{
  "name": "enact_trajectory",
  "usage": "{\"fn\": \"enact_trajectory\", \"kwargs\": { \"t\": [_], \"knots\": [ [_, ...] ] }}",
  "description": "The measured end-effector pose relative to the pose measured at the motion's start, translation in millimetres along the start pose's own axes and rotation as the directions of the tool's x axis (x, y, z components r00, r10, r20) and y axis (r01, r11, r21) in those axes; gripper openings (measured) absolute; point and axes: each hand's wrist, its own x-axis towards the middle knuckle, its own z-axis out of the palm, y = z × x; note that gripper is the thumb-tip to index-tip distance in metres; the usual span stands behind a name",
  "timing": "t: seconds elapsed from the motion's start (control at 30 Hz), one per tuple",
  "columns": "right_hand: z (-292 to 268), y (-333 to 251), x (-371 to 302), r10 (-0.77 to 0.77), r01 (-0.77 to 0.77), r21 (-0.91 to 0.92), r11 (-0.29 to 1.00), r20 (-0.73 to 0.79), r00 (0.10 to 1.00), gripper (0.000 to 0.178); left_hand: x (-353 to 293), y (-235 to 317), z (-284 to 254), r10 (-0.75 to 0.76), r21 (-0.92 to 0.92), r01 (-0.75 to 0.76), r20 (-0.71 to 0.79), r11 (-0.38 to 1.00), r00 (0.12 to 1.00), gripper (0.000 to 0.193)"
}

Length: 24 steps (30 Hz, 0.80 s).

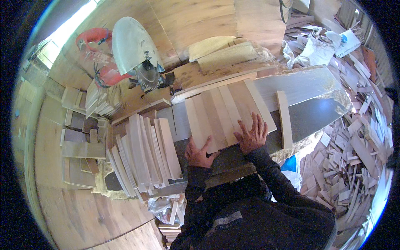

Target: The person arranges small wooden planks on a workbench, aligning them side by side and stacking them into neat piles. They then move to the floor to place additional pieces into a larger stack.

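Both hands press flat on a row of about 6 pale wooden slats laid side by side mid-bench, squaring their near ends. The left hand rests open at the row's near-left corner, the right hand spreads over its near edge; neither grips anything. 1 loose slat lies apart to the right. The mitre saw (blade raised) stands at the bench's far-left. Next, I judge, calls for even pressure so no slat slides.
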Motion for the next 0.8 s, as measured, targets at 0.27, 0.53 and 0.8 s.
{"fn": "enact_trajectory", "kwargs": {
  "t": [0.27,0.53,0.8],
  "knots": [
    [-2.1,-22.7,3.5,-0.02,0.019,0.005,1.0,0.015,1.0,0.037,-1.2,-0.9,3.6,-0.006,-0.018,0.006,-0.026,1.0,1.0,0.068],
    [-1.7,-25.2,7.9,0.002,-0.003,0.009,1.0,0.051,0.999,0.042,-0.2,3.0,0.0,-0.019,-0.047,0.017,-0.032,0.999,0.999,0.068],
    [7.0,-24.3,-9.5,-0.09,0.089,0.026,0.996,0.074,0.993,0.042,-2.9,1.1,6.9,-0.027,-0.01,0.026,-0.05,1.0,0.998,0.068]
  ]
}}
